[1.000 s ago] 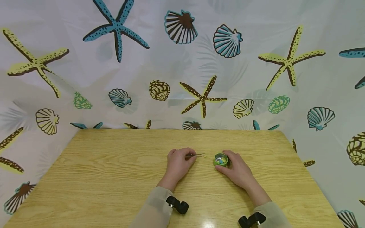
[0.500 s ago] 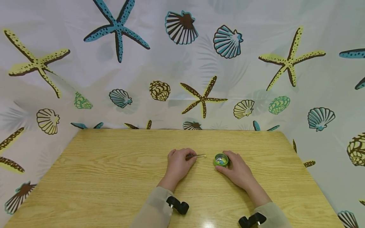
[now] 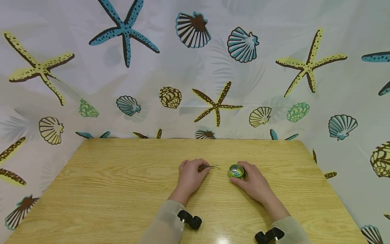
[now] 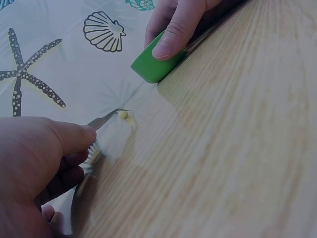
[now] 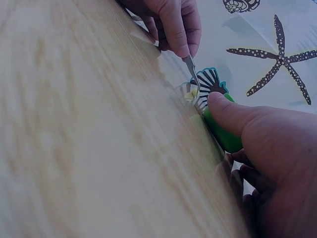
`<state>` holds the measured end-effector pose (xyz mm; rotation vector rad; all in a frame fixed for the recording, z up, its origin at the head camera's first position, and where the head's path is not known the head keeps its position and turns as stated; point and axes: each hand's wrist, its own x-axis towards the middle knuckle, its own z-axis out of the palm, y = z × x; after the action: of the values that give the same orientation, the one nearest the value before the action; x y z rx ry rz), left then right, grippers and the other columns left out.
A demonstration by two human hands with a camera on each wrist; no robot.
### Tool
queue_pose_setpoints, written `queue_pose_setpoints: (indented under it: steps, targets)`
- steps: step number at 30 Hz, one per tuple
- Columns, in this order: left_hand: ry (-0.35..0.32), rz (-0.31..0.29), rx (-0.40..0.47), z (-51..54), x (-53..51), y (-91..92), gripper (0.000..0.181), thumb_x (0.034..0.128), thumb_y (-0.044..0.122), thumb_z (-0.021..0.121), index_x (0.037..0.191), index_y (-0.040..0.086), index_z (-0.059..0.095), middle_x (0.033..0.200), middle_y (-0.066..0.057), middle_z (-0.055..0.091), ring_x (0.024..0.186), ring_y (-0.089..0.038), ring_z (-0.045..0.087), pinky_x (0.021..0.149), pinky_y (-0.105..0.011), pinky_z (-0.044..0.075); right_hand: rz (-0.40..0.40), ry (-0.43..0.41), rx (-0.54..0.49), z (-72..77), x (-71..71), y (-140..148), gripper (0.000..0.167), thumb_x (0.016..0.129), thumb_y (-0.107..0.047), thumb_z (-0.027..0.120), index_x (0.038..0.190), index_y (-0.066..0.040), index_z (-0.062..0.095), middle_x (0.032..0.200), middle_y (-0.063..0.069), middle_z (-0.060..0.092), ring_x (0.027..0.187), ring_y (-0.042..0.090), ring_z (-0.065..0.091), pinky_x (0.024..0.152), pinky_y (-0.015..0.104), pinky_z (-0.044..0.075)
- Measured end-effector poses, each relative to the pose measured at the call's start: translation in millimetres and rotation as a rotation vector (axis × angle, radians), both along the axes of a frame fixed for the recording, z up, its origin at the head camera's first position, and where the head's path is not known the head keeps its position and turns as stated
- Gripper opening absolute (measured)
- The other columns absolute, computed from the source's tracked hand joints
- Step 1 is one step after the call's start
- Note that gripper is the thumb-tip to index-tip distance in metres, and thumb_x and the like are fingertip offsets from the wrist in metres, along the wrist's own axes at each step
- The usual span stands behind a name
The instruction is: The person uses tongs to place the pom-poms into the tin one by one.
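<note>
My left hand (image 3: 190, 173) pinches a pair of metal tweezers (image 3: 210, 166), tips pointing right. At those tips, in the left wrist view, is a small round yellow bead (image 4: 123, 114); the bead appears low over the table, though whether it touches is unclear. To the right, a small round green tin (image 3: 236, 171) stands on the table, its silvery inside holding blue and yellow bits (image 3: 236, 173). My right hand (image 3: 251, 179) grips this tin from its right side, thumb on the near wall and fingers behind. The right wrist view shows the tweezers and bead close to the tin.
Both hands work over a light wooden table (image 3: 122, 186) with a glossy surface. Behind and beside it hangs a pale cloth (image 3: 170, 67) printed with starfish and shells. A black camera mount (image 3: 189, 219) sits on the left sleeve, another mount (image 3: 269, 235) on the right.
Over the past second the tweezers' tips have dipped very slightly. Both hands and the green tin stay in place.
</note>
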<state>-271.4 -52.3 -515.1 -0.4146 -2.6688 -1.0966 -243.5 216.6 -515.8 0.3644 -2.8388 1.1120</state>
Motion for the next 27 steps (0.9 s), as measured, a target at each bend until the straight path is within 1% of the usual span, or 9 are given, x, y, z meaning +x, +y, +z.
queue_pose_setpoints:
  steps: [3, 5, 16, 20, 22, 27]
  targets:
    - [-0.002, -0.002, -0.001, 0.4, 0.4, -0.6, 0.005, 0.1029, 0.016, 0.082, 0.107, 0.019, 0.083, 0.108, 0.001, 0.082, 0.104, -0.024, 0.076, 0.124, -0.067, 0.027, -0.003, -0.001, -0.001, -0.1, 0.3, -0.3, 0.07, 0.102, -0.043, 0.082, 0.155, -0.004, 0.058, 0.156, 0.021, 0.059, 0.151, 0.048, 0.046, 0.121, 0.071, 0.037]
    - [-0.002, -0.006, -0.001, 0.6, 0.5, -1.2, 0.005, 0.1027, 0.016, 0.082, 0.107, 0.018, 0.083, 0.108, 0.001, 0.082, 0.103, -0.023, 0.076, 0.124, -0.067, 0.028, -0.005, -0.004, -0.002, -0.3, 0.2, -0.3, 0.07, 0.102, -0.043, 0.082, 0.156, -0.004, 0.057, 0.156, 0.021, 0.059, 0.152, 0.047, 0.046, 0.12, 0.071, 0.037]
    - [0.006, -0.021, 0.002, 1.6, 0.3, -4.7, 0.005, 0.1032, 0.016, 0.081, 0.108, 0.017, 0.082, 0.106, 0.0, 0.082, 0.101, -0.023, 0.076, 0.123, -0.064, 0.03, -0.001, -0.004, -0.007, 0.5, 0.5, -0.2, 0.071, 0.102, -0.042, 0.082, 0.156, -0.003, 0.057, 0.156, 0.022, 0.059, 0.153, 0.048, 0.045, 0.125, 0.071, 0.031]
    - [0.014, -0.019, 0.002, 1.9, 0.6, -4.6, 0.005, 0.1031, 0.015, 0.081, 0.107, 0.016, 0.082, 0.106, 0.0, 0.082, 0.101, -0.024, 0.076, 0.123, -0.064, 0.031, 0.002, 0.0, -0.011, 1.3, 1.0, -0.6, 0.07, 0.102, -0.041, 0.082, 0.155, -0.003, 0.058, 0.155, 0.022, 0.06, 0.151, 0.048, 0.047, 0.124, 0.07, 0.033]
    - [0.016, -0.017, 0.002, 2.2, 0.8, -4.5, 0.005, 0.1031, 0.015, 0.081, 0.107, 0.016, 0.082, 0.106, 0.0, 0.082, 0.101, -0.024, 0.076, 0.122, -0.064, 0.031, 0.0, -0.002, -0.011, 1.1, 1.0, -0.7, 0.07, 0.102, -0.041, 0.082, 0.155, -0.004, 0.057, 0.154, 0.021, 0.06, 0.15, 0.047, 0.047, 0.121, 0.07, 0.036]
    - [0.023, -0.008, 0.02, 2.9, 0.9, -3.9, 0.006, 0.1035, 0.016, 0.081, 0.109, 0.016, 0.083, 0.108, -0.001, 0.082, 0.103, -0.025, 0.076, 0.121, -0.064, 0.034, -0.007, -0.01, -0.009, 0.6, 0.8, -1.2, 0.071, 0.102, -0.041, 0.082, 0.157, -0.004, 0.056, 0.156, 0.022, 0.059, 0.152, 0.048, 0.045, 0.119, 0.07, 0.039]
